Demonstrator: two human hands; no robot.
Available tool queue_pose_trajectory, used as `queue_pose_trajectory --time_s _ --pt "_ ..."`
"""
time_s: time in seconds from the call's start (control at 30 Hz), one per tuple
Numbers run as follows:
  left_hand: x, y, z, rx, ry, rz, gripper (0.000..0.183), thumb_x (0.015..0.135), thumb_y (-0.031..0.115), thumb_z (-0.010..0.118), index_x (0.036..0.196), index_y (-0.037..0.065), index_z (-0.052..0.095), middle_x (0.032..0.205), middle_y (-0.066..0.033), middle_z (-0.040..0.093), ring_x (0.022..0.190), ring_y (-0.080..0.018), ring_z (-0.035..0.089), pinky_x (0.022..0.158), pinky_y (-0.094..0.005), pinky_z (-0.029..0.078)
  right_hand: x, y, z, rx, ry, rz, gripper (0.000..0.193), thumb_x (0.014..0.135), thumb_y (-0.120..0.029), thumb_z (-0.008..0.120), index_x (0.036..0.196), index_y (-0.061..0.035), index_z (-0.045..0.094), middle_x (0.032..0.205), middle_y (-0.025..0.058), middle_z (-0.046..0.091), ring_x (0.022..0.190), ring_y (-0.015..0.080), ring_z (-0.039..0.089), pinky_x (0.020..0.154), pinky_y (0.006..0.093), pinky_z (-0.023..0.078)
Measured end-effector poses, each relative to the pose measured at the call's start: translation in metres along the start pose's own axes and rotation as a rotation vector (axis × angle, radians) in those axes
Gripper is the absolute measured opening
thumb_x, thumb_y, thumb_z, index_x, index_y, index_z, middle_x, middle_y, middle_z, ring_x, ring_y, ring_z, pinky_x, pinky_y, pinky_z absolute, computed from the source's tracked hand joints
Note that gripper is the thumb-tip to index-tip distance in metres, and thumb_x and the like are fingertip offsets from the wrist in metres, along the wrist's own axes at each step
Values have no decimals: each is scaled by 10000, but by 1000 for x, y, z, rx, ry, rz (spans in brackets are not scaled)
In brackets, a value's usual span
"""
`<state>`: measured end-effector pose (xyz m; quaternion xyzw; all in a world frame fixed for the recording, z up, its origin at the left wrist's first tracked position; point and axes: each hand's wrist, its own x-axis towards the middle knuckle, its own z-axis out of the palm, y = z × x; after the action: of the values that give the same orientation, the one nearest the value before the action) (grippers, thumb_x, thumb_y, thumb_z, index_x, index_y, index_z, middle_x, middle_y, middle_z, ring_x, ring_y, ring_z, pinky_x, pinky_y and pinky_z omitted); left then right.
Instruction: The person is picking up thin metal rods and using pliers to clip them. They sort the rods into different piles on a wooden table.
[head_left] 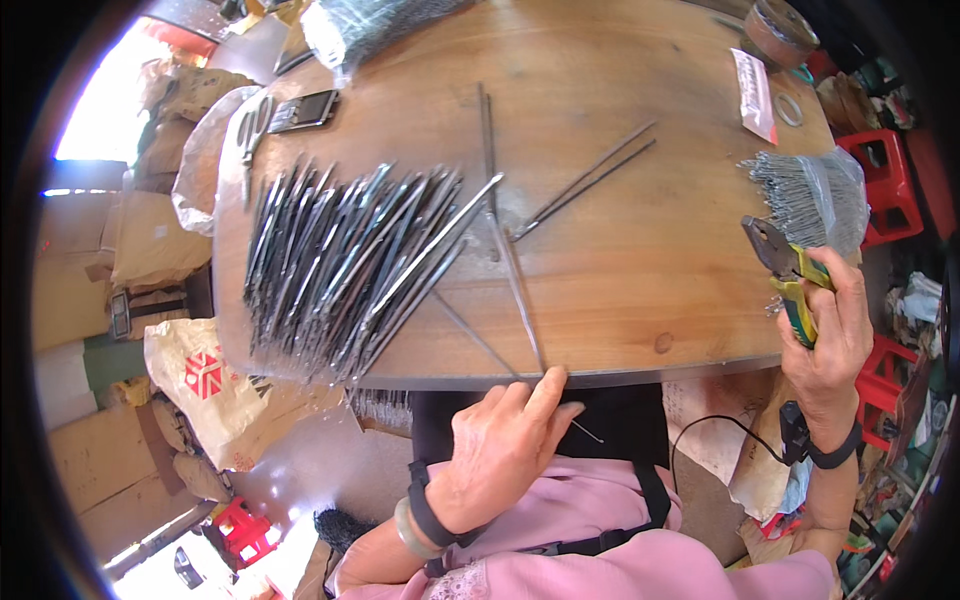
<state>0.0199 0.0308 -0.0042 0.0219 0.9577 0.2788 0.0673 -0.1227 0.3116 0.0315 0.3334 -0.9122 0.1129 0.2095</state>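
Observation:
My right hand point(830, 330) grips pliers point(790, 270) with yellow-green handles, raised at the table's right side, their dark jaws pointing up and left. My left hand point(500, 440) is at the near edge, fingers curled around a thin metal rod point(470, 330); a thin end comes out below the thumb. The index fingertip meets the lower end of a second, longer rod point(515, 280). This one lies among crossed dark rods in the middle, with a V-shaped pair point(590, 185) to its right. A wide heap of dark metal rods point(350, 260) covers the left side.
The wooden table point(650, 280) carries scissors point(252, 140) and a phone point(305, 110) at far left. A plastic-wrapped bundle point(380, 30) lies at the back. At right are a bundle of thin wires point(810, 195), a tape roll point(780, 35) and red stools point(885, 185).

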Motion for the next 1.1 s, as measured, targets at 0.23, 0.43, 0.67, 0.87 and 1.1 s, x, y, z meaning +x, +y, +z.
queue_pose_trajectory --time_s 0.23,0.43,0.67,0.87,1.1 --pt "-14 -10 0 -107 166 29 231 757 -55 653 969 28 614 774 -123 613 700 -323 636 615 -398 518 -2 -6 -6 -9 22 -15 310 624 87 721 900 30 591 1167 178 618 933 359 643 778 414 538" --pt "-22 -48 -71 122 251 -24 230 794 -87 611 1004 6 622 815 -150 610 707 -328 626 625 -386 506 2 -17 -22 1 96 60 214 729 86 683 924 49 604 1204 207 614 987 367 640 848 401 529" --pt "25 -51 -74 33 432 65 187 831 -52 642 1013 -19 667 911 -158 620 742 -269 620 646 -329 490 2 -40 -18 398 291 232 119 820 39 626 935 31 602 1210 214 579 951 222 567 851 378 504" --pt "110 -44 -24 201 391 -136 258 857 216 730 943 7 604 897 -171 621 818 -399 626 669 -469 486 15 -53 0 951 565 456 85 829 -18 628 883 2 565 1228 206 548 909 185 520 824 341 465" --pt "104 -58 -32 247 378 -87 109 836 113 660 851 6 640 820 -158 631 744 -371 644 676 -434 507 -30 -32 -5 736 215 535 63 867 -35 617 917 -1 599 1193 163 587 954 176 558 884 340 454"
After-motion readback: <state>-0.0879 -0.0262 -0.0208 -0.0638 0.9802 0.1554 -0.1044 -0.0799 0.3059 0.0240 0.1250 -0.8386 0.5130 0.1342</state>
